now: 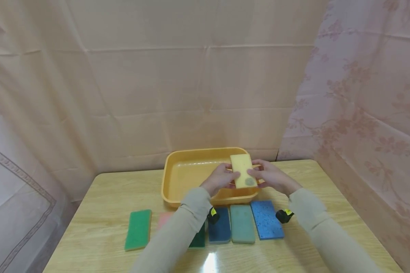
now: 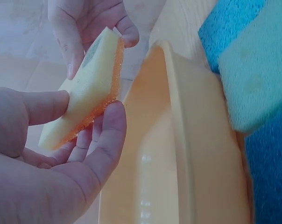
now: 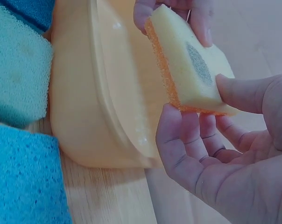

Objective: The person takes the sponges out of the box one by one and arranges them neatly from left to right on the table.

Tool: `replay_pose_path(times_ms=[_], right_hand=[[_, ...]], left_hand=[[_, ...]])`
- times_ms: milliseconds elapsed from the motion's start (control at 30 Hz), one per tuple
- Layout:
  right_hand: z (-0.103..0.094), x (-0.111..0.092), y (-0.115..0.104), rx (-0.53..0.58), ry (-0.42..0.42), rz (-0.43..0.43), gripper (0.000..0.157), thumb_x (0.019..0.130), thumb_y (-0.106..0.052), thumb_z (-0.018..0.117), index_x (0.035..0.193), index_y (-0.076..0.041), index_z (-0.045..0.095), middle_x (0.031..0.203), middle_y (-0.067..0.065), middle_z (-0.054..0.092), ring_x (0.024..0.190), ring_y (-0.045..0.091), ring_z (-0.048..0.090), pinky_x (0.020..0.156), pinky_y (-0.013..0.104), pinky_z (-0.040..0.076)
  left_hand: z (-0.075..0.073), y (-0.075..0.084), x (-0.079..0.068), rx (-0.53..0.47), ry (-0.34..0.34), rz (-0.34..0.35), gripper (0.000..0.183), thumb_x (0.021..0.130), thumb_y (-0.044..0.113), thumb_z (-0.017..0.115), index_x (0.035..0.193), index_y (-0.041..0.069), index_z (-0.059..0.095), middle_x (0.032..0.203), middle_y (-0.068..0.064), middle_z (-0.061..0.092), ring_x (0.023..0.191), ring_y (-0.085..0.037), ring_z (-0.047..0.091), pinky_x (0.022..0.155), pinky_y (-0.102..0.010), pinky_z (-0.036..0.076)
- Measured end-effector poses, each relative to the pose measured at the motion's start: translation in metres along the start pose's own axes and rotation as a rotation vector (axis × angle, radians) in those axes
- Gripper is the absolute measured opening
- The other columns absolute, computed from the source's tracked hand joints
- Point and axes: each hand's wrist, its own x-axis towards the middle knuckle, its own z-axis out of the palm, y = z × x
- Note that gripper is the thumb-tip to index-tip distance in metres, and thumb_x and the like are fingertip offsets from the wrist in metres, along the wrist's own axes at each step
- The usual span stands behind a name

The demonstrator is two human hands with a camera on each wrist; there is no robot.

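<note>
A pale yellow sponge (image 1: 240, 167) with a grey round spot is held up over the right part of a yellow plastic basin (image 1: 181, 178). In both wrist views an orange layer shows along the sponge's (image 2: 92, 84) underside. My left hand (image 1: 222, 177) pinches its left edge, thumb on the yellow face and fingers beneath. From the other side my right hand (image 1: 271, 176) grips it the same way, its thumb close to the grey spot (image 3: 198, 63). The basin's inside shows nothing in it where visible; the hands and sponge hide its right part.
In front of the basin lie a green sponge (image 1: 138, 229), a pink one (image 1: 164, 218), a dark green one (image 1: 199, 238), a dark blue one (image 1: 219, 229), a pale green one (image 1: 242, 223) and a speckled blue one (image 1: 266, 220). My left sleeve partly covers some. Curtains hang behind the wooden table (image 1: 112, 193).
</note>
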Motion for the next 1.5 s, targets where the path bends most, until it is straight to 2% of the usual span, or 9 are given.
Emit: replay_pose_path(times_ms=[367,633,1067,1500], right_hand=[[-0.01,-0.011,0.007,0.03,-0.013,-0.014,0.07,0.103,-0.032,0.062,0.152,0.002,0.026,0.135,0.026,0.052,0.107,0.027,0.064,0.094,0.058,0.052],[-0.017,-0.019,0.01,0.019,0.001,-0.002,0.074,0.103,-0.034,0.062,0.154,0.003,0.023,0.138,0.027,0.049,0.11,0.028,0.063,0.095,0.058,0.052],[-0.026,-0.032,0.016,0.029,-0.005,-0.025,0.072,0.104,-0.033,0.06,0.155,0.001,0.023,0.132,0.023,0.053,0.106,0.026,0.064,0.096,0.059,0.051],[-0.033,-0.044,0.026,0.082,0.016,-0.035,0.072,0.104,-0.031,0.06,0.157,0.0,0.022,0.135,0.024,0.046,0.106,0.024,0.063,0.095,0.057,0.052]], left_hand=[[0.013,0.001,-0.002,0.007,-0.011,0.001,0.045,0.101,0.016,0.064,0.138,-0.004,0.047,0.106,-0.013,0.067,0.085,-0.024,0.07,0.084,-0.044,0.059],[0.022,0.003,-0.004,-0.006,-0.023,0.007,0.046,0.102,0.016,0.063,0.14,-0.002,0.045,0.106,-0.012,0.066,0.086,-0.023,0.069,0.087,-0.046,0.058],[0.035,0.003,-0.007,-0.014,-0.039,0.026,0.044,0.102,0.015,0.062,0.139,-0.002,0.046,0.106,-0.011,0.065,0.087,-0.023,0.068,0.079,-0.038,0.06],[0.047,0.005,-0.01,-0.017,-0.06,0.025,0.041,0.103,0.016,0.062,0.138,0.001,0.048,0.104,-0.009,0.065,0.088,-0.023,0.068,0.085,-0.043,0.059]])
